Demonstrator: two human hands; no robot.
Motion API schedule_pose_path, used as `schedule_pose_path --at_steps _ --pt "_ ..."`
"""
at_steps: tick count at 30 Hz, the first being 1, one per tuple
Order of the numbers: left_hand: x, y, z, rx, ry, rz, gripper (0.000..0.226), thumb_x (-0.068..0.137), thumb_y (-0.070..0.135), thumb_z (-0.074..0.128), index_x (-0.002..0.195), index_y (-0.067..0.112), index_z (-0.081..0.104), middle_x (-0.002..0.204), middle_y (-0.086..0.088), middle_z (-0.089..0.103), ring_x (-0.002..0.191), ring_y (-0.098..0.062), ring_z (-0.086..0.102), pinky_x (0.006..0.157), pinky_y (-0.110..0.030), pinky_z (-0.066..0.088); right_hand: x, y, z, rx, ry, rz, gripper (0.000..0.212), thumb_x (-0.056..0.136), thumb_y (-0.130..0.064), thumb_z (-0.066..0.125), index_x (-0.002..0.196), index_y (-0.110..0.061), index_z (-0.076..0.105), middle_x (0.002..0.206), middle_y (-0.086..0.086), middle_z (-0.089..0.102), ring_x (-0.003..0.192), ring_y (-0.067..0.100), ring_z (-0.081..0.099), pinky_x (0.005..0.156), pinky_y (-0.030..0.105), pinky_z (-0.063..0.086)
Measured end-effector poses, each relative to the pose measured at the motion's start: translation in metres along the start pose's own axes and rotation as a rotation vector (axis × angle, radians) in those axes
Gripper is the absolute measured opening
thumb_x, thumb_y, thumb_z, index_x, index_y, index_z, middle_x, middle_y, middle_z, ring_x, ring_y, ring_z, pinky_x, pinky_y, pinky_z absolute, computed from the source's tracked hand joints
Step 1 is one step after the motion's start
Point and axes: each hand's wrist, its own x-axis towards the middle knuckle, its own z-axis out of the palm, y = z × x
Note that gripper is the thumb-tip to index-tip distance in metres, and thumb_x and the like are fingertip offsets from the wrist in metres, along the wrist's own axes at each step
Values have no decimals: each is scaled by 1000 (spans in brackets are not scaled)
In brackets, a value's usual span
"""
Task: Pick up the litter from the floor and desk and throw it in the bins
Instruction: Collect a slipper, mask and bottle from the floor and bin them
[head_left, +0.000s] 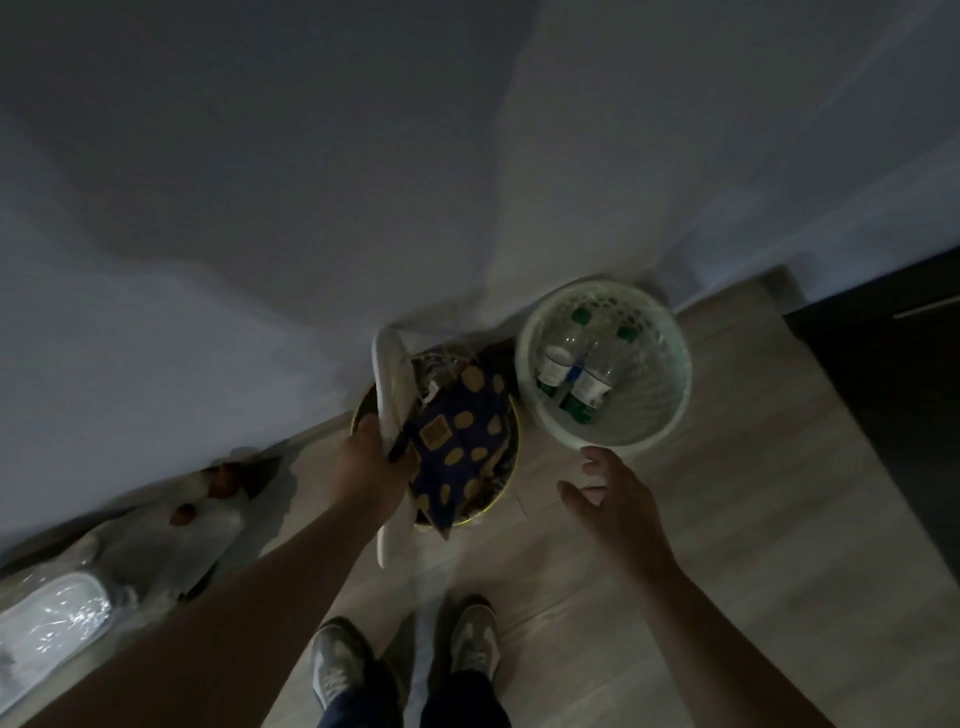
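Note:
Two bins stand on the floor against the wall. The left bin (506, 496) has a yellow rim and holds a dark blue wrapper with gold spots (462, 436) and other litter. My left hand (366, 462) grips a white flat piece (392, 374) standing on edge in this bin. The right bin is a pale green basket (660, 410) holding two clear plastic bottles (576, 382) with green caps. My right hand (615, 496) hovers with fingers apart just in front of the basket's near rim, holding nothing.
A white plastic bag with brownish items (208, 499) lies at the wall to the left, and a clear-wrapped white object (47, 629) at far left. Dark furniture (893, 395) stands at the right. My shoes (405, 660) are on the pale wood floor below the bins.

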Motion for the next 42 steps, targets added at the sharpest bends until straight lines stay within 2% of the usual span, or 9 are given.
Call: schedule_pose_path --at_steps 7,11,18,22,25,30,34,38,42 --pt "31 -16 13 -7 -260 -377 27 86 13 57 109 -1 59 77 -9 56 59 -19 54 40 -25 38 8 10 29 -2 -4 37 50 87 -21 66 134 -16 49 127 4 58 89 9 58 66 13 39" --pt "41 -21 15 54 -165 -224 46 87 19 61 126 2 45 113 -18 61 95 -35 62 64 -33 46 10 18 39 5 4 55 50 87 -22 66 133 -17 50 126 3 58 89 9 59 68 16 41" --pt "46 -35 29 280 -108 86 38 96 32 49 127 12 53 108 -14 65 97 -34 61 70 -30 42 10 31 50 7 5 67 47 87 -23 66 131 -19 51 122 2 58 91 11 59 77 25 47" --pt "63 -41 41 48 -227 16 66 97 29 46 153 22 12 145 -17 36 126 -40 44 101 -47 42 13 39 56 21 7 74 46 87 -23 66 130 -20 51 120 1 59 91 11 61 77 27 49" --pt "62 -44 47 6 -167 -230 91 92 36 57 152 23 -10 157 -19 5 138 -46 25 108 -52 33 15 42 55 31 19 78 46 87 -24 66 130 -21 51 117 -3 57 89 8 60 73 23 47" --pt "42 -60 45 92 -192 -307 78 76 29 76 135 7 30 130 -22 46 115 -43 51 92 -48 48 17 41 51 28 33 75 46 86 -23 66 130 -21 52 116 -4 57 80 0 56 63 13 41" --pt "34 -63 38 199 -67 -174 38 91 27 57 120 3 52 113 -22 61 101 -39 59 82 -44 51 18 35 51 36 30 79 47 86 -24 66 131 -21 51 122 -1 59 84 2 57 63 10 39" --pt "37 -57 33 256 -14 14 32 93 33 52 110 8 64 109 -18 61 97 -36 60 79 -40 51 16 33 56 30 19 68 48 86 -23 66 131 -20 51 124 0 59 85 4 57 64 10 40" --pt "40 -60 38 450 21 510 42 88 28 57 128 15 57 136 -12 48 126 -35 43 100 -45 42 14 34 61 30 18 51 47 86 -21 65 132 -19 51 125 1 59 88 7 58 67 16 42"
